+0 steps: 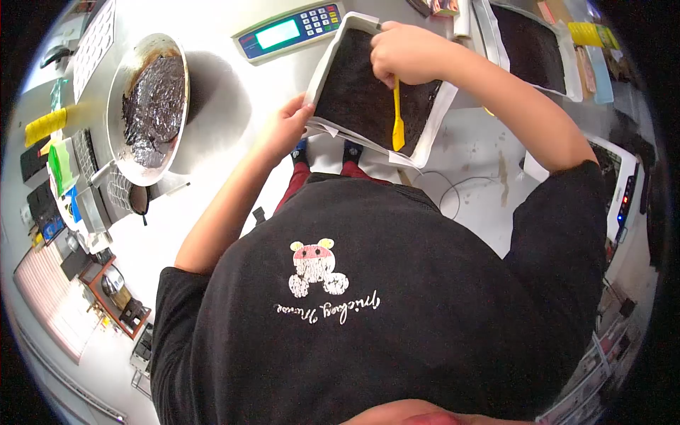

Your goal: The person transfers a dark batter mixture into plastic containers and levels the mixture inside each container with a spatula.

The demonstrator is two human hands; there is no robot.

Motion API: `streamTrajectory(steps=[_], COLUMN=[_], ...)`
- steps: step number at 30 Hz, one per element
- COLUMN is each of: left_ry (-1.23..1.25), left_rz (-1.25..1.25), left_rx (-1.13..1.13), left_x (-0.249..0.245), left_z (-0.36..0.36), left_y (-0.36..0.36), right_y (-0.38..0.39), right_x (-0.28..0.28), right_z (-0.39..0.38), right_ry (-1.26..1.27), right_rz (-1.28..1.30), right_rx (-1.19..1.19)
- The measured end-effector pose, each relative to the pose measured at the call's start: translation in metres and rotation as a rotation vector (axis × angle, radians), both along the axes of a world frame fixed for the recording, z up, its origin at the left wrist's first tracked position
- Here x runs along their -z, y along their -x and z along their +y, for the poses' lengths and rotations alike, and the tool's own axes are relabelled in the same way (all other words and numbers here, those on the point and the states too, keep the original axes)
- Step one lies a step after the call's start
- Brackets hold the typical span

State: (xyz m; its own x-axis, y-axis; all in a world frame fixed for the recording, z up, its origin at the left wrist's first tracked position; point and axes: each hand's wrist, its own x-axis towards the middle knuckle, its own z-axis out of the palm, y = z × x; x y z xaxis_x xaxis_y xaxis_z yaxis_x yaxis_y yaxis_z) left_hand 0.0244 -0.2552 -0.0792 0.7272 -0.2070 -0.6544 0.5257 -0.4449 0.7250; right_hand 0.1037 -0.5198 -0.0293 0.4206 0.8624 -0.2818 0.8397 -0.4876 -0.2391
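A rectangular pan lined with white paper (432, 134) holds a layer of dark brown batter (354, 85), and its near end sticks out past the table edge. My left hand (287, 126) grips the pan's left rim, thumb on top and fingers beneath. Over the pan's far right part, my right hand (411, 53) is closed around the handle of a yellow spatula (398, 131). The spatula's blade points toward me and lies over the near right corner of the batter. Most of its handle is hidden by the hand.
A large metal bowl (113, 152) with dark batter stands at left. A digital scale (290, 32) sits behind the pan. Another paper-lined pan (499, 53) with a dark layer is at far right. A white appliance (623, 177) with lit indicators stands below it.
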Motion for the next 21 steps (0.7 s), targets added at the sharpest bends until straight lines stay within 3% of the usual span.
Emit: streamTrajectory(steps=[4,9,15,17,18,21], left_ry=[-0.003,-0.002,0.047,0.047,0.047,0.041], left_rz=[-0.014,-0.040,0.015,0.015,0.017,0.019], left_rx=[-0.024,-0.022,0.022,0.023,0.017,0.020], left_x=[-0.002,-0.002,-0.009,-0.009,-0.008,-0.008], left_z=[0.001,0.001,0.002,0.001,0.001,0.003], left_y=[0.005,0.009,0.007,0.007,0.007,0.006], right_y=[-0.020,-0.038,-0.042,-0.033,-0.031,-0.004], right_x=[0.011,-0.015,-0.017,-0.024,-0.030,-0.008], right_z=[0.034,0.060,0.044,0.027,0.020,-0.027], right_ry=[0.041,0.040,-0.173,-0.267,-0.126,-0.188], right_rz=[-0.032,-0.187,-0.228,-0.277,-0.267,-0.122], right_rx=[0.002,-0.007,0.088,0.178,0.242,0.609])
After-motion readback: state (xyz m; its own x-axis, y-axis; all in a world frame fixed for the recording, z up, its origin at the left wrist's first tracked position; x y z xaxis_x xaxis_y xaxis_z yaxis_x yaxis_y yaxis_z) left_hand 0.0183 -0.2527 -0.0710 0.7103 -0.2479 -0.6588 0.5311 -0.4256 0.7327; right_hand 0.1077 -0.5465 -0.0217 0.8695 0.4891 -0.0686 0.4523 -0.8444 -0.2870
